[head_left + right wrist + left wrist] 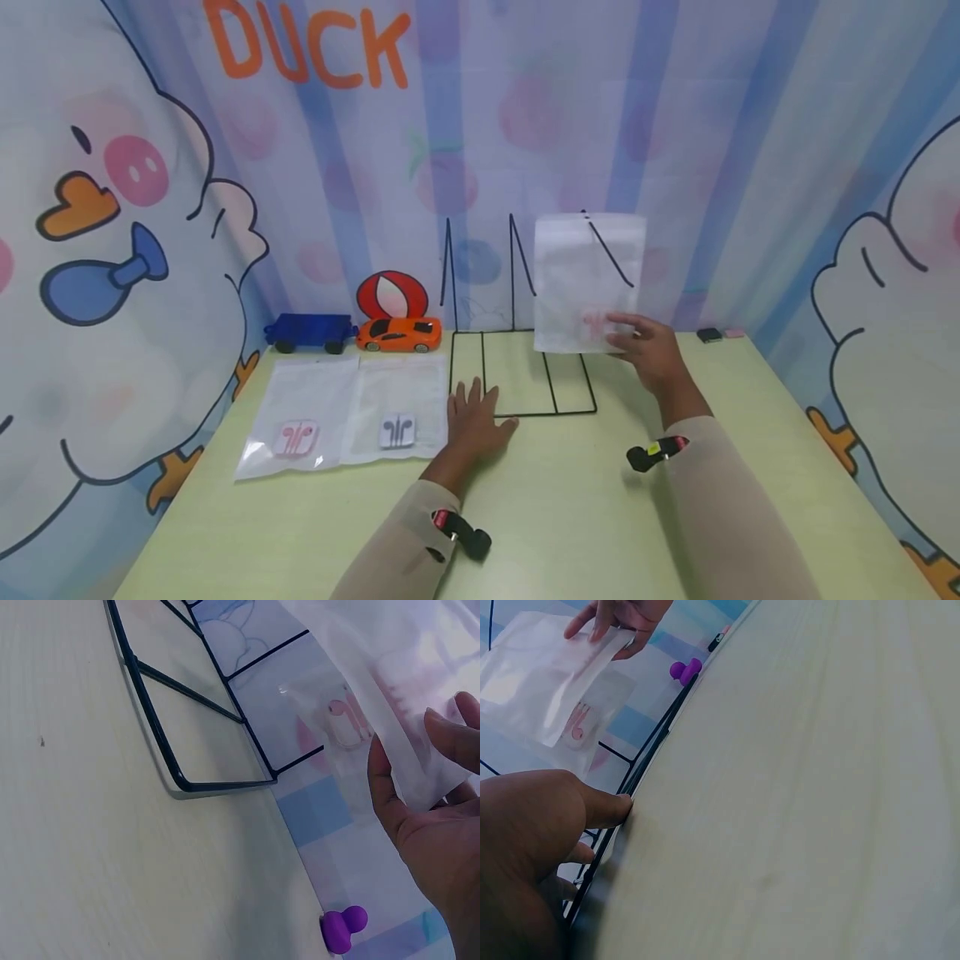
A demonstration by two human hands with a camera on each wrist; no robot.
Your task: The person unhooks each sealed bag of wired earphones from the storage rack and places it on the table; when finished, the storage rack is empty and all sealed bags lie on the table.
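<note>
One clear packet point(589, 283), with pink earphones faintly visible inside, stands upright in the black wire rack point(522, 367) at the back of the table point(570, 517); the right hand point(651, 348) holds its lower right corner, thumb in front and fingers behind, as the right wrist view shows close up; the left hand point(472, 419) lies flat with straight fingers on the table, its fingertips at the rack's front left rail, and the left wrist view shows one finger touching that wire. Two more earphone packets point(345, 417) lie flat left of the rack; a blue toy truck point(310, 332) and orange toy car point(399, 333) sit behind them. Only the wrist views show a small purple object point(344, 927), perhaps a peg, at the table's far edge.
</note>
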